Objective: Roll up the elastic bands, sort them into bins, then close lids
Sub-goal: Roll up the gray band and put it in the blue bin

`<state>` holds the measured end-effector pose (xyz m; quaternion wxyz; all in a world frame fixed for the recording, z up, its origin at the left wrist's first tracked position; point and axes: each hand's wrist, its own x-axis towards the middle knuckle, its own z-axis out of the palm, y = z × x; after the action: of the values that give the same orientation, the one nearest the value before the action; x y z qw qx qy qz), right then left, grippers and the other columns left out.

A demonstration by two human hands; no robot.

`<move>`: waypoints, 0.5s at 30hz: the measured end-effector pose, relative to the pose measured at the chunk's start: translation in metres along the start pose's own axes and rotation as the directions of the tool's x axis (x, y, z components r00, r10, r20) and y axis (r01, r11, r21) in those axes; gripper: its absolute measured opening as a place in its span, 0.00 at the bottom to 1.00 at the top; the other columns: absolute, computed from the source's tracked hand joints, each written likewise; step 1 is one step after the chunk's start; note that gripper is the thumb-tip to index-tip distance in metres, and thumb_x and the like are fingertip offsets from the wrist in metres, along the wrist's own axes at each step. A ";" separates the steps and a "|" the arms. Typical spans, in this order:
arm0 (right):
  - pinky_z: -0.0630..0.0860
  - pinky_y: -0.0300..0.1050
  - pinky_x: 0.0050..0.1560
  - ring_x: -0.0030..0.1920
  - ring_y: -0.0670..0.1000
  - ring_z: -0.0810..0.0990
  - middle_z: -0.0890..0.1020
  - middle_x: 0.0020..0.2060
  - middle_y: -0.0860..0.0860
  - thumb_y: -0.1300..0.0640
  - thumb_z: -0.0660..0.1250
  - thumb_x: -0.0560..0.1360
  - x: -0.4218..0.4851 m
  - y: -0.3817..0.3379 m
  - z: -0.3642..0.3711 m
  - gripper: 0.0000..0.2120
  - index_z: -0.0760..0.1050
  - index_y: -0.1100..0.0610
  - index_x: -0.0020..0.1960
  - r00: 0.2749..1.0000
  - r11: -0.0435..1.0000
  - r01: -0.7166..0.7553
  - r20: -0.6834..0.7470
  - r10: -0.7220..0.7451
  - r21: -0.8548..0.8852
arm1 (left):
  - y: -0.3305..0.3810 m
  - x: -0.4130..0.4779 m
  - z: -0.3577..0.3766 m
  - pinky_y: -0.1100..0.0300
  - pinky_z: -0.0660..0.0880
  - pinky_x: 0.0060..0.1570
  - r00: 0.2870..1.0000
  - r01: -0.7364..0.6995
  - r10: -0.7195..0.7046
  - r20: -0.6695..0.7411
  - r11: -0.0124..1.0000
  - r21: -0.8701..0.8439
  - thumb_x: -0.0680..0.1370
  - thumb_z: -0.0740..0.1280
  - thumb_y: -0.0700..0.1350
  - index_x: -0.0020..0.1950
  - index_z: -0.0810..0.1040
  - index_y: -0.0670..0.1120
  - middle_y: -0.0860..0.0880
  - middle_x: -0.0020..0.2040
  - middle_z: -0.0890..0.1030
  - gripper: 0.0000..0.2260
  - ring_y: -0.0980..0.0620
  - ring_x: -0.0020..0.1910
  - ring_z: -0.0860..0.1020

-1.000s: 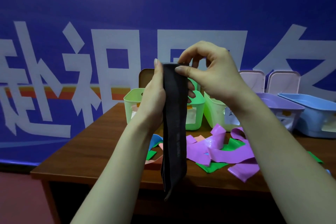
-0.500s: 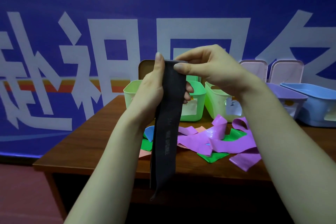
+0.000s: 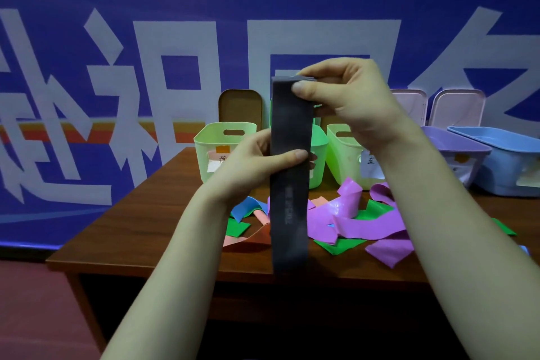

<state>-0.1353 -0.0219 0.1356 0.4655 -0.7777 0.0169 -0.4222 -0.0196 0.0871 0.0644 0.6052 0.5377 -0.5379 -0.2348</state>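
Note:
A dark grey elastic band (image 3: 289, 207) hangs straight down in front of me, above the table. My right hand (image 3: 350, 102) pinches its top end between thumb and fingers. My left hand (image 3: 257, 161) grips the band lower down, thumb across its front. Loose bands lie on the wooden table (image 3: 152, 231): purple ones (image 3: 365, 222), green pieces (image 3: 344, 245), a blue one (image 3: 245, 209) and a pink one (image 3: 248, 238). Open bins stand behind: a pale green bin (image 3: 216, 149), a green bin (image 3: 317, 155) partly hidden by the band, a lime bin (image 3: 342, 152), a purple bin (image 3: 455, 155) and a blue bin (image 3: 502, 161).
Lids lean upright against the blue banner wall: a brown lid (image 3: 239, 105) and two pale pink lids (image 3: 455, 105). The table's front edge (image 3: 175, 267) runs just below the band's lower end. A reddish floor (image 3: 35, 310) shows at lower left.
My left hand slid down the band from near its top to its middle. The band now hangs straighter, and my right hand holds the top end a little higher.

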 end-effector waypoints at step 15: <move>0.80 0.42 0.34 0.33 0.45 0.82 0.83 0.30 0.45 0.66 0.70 0.72 0.007 0.008 -0.017 0.05 0.78 0.58 0.44 0.972 0.995 0.000 -0.232 0.024 0.105 | -0.021 0.014 0.019 0.60 0.79 0.50 0.994 0.100 -0.100 0.051 0.995 -0.011 0.74 0.70 0.38 0.61 0.74 0.44 0.46 0.54 0.83 0.16 0.52 0.51 0.82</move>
<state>-0.1393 -0.0411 0.1374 0.5026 -0.6975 0.0541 -0.5079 -0.0264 0.0607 0.0485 0.5825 0.5538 -0.5239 -0.2821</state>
